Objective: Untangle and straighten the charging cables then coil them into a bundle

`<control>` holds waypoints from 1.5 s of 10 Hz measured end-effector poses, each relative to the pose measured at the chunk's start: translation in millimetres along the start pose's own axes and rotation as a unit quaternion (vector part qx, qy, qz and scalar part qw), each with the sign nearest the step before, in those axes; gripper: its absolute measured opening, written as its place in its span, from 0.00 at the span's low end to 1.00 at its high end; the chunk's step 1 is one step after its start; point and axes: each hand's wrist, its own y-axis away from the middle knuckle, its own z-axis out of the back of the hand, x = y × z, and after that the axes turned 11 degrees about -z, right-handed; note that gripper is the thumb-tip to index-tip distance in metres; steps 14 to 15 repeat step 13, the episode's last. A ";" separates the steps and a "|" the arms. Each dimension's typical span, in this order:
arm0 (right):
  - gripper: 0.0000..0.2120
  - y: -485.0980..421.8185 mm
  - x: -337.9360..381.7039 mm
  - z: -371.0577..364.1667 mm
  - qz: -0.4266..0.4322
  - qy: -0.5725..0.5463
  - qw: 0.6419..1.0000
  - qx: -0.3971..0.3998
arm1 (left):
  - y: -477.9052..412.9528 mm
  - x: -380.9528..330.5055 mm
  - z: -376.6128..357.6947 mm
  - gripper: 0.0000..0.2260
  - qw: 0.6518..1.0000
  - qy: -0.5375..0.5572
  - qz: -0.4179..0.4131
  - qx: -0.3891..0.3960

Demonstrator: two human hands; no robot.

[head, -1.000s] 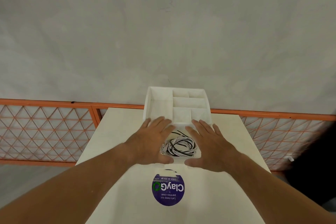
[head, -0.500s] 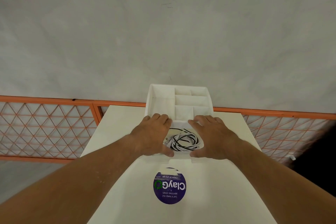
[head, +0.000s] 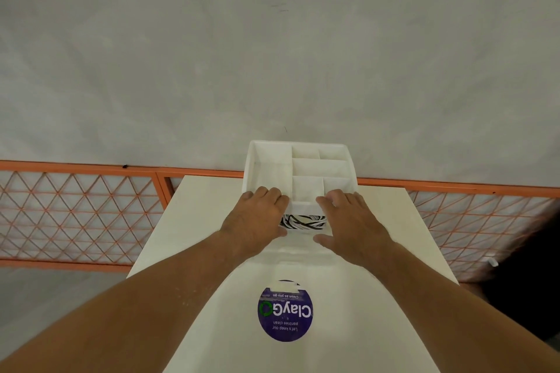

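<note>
A tangle of black and white charging cables (head: 303, 221) lies in the near compartment of a white divided organizer tray (head: 272, 166) at the far end of the white table (head: 212, 206). My left hand (head: 257, 215) grips the tray's near left side, fingers curled over its rim and thumb beside the cables. On the near right side, my right hand (head: 348, 218) grips the tray the same way. Only a narrow strip of the cables shows between my hands, and neither hand holds them.
The tray's other compartments hold nothing visible. A round purple ClayGo sticker (head: 285, 310) lies on the near part of the table. An orange mesh railing (head: 75, 215) runs behind and to both sides, with a grey wall beyond.
Both hands slid forward along the tray and their fingers curled over its rim. The visible patch of cables between them has shrunk to a narrow strip.
</note>
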 end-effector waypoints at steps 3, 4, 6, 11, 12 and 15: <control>0.23 -14.2 14.9 -31.2 -0.104 0.014 0.986 -0.130 | -8.1 -0.6 -16.1 0.19 0.996 -0.038 0.034 -0.079; 0.22 -16.2 15.7 -35.2 -0.114 0.016 0.982 -0.151 | -11.8 0.0 -19.0 0.16 0.994 -0.031 0.033 -0.102; 0.21 -16.3 16.4 -39.8 -0.118 0.012 0.979 -0.167 | -11.7 1.4 -28.2 0.13 0.990 -0.028 0.027 -0.136; 0.28 11.4 10.3 -11.9 -0.072 -0.060 0.992 -0.085 | 17.1 -8.9 1.0 0.22 0.993 0.067 0.053 -0.082; 0.29 22.0 12.0 6.7 -0.064 -0.071 0.993 -0.071 | 28.7 -8.4 18.7 0.24 0.992 0.079 0.064 -0.077; 0.30 36.9 15.8 25.9 -0.059 -0.071 0.994 -0.059 | 41.6 -9.3 41.2 0.27 0.993 0.082 0.068 -0.050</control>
